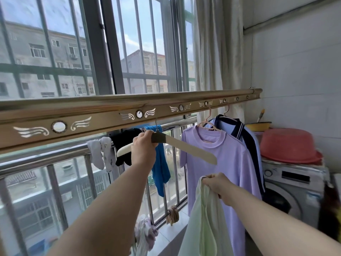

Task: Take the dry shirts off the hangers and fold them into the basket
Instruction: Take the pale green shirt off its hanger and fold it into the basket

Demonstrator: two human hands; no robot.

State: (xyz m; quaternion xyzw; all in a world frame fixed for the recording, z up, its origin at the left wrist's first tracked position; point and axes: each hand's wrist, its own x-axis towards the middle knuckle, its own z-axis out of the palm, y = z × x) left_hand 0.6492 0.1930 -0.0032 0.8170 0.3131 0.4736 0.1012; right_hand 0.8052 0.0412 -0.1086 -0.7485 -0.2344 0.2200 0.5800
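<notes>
holding the bare wooden hanger (pixel 188 149) at its neck in my left hand (pixel 144 145), hook up at the drying rail (pixel 103 115). right hand (pixel 217 183) pinches the pale green shirt (pixel 201 224) by its top edge, and it hangs free. light, limp cloth; i'd grab both shoulders to fold.

I'm seeing the gold drying rail (pixel 103 109) carrying a pink hanger (pixel 207 122) with a lilac T-shirt (pixel 217 163), and a navy-collared polo shirt (pixel 238 130) hanging just behind it. Lower down, a white cloth (pixel 101 154), a black garment (pixel 125 139) and a blue garment (pixel 162 170) are draping over the steel balcony railing (pixel 46 159).
</notes>
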